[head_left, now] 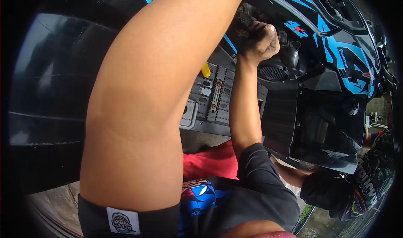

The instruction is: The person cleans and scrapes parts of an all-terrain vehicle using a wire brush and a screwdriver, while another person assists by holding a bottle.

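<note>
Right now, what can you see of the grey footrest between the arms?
The footrest looks like grey metal, with oval slots and toothed strips. Down its middle runs a bracket with a brownish bolt at each end. It seems level, partly hidden by the left arm and right forearm. A yellow thing shows at its upper left; contact is unclear.

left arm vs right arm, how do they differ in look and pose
The left arm looms large, while the right arm looks much smaller. The left arm runs past the top edge, its hand out of view; the right arm ends in view, with the right hand curled and dark-smudged. The left sleeve carries a white patch; none shows on the right sleeve. Both arms are bare below short dark sleeves.
</note>
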Action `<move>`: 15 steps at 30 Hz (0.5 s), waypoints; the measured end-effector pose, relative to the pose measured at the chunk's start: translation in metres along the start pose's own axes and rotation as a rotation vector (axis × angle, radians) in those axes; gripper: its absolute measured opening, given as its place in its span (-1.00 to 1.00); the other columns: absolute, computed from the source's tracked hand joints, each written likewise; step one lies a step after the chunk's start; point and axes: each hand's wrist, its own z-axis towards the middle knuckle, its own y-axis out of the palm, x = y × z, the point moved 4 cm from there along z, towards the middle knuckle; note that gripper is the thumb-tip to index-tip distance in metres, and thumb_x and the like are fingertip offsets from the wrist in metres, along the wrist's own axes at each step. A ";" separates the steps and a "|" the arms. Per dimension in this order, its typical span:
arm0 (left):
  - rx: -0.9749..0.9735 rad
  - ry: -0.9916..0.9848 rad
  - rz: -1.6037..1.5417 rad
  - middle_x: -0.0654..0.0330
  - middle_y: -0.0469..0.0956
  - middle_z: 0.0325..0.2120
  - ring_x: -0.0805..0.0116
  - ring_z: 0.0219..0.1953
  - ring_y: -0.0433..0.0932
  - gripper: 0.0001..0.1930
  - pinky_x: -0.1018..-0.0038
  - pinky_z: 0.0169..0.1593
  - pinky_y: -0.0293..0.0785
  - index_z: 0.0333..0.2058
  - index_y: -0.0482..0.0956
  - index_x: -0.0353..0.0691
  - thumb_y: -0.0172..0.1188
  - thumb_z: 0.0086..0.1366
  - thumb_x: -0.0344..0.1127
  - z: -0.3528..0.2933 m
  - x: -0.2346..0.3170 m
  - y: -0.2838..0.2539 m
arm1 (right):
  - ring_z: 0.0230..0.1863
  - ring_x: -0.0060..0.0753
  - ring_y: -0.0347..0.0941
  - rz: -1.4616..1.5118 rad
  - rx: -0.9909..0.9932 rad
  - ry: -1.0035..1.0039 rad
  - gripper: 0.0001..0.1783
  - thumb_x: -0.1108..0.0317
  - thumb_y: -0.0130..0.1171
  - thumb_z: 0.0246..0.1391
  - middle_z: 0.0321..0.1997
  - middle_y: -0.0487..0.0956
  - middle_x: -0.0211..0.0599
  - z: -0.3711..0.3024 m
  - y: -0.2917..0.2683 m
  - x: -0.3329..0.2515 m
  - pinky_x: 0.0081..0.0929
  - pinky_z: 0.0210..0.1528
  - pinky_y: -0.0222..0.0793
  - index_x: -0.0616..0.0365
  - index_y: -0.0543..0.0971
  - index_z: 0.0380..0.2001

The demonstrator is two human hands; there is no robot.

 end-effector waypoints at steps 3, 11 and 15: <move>0.052 0.019 -0.075 0.13 0.58 -0.55 0.28 -0.52 0.60 -0.71 0.35 -0.45 0.56 -0.14 0.43 -0.25 -0.07 0.27 -0.21 -0.005 -0.003 -0.004 | -0.70 -0.55 0.18 -0.013 0.043 0.200 -0.58 0.35 -0.08 0.21 -0.76 0.28 -0.39 0.008 0.014 -0.022 -0.57 -0.59 0.12 0.18 0.30 -0.75; 0.303 0.110 -0.146 0.01 0.57 -0.37 0.08 -0.34 0.59 -0.60 0.27 -0.24 0.54 -0.03 0.41 -0.31 0.04 0.19 -0.23 0.001 0.011 0.004 | -0.64 -0.71 0.19 -0.051 -0.021 0.182 -0.56 0.23 0.04 0.27 -0.70 0.37 -0.49 0.006 0.004 0.005 -0.67 -0.59 0.09 0.28 0.46 -0.65; 0.284 0.118 -0.142 0.02 0.60 -0.37 0.01 -0.27 0.60 -0.69 0.21 -0.21 0.52 -0.15 0.47 -0.21 0.08 0.18 -0.17 -0.005 0.002 0.020 | -0.62 -0.74 0.09 -0.148 -0.037 0.148 -0.56 0.23 0.04 0.28 -0.70 0.28 -0.57 0.001 0.015 -0.023 -0.66 -0.58 -0.02 0.26 0.44 -0.65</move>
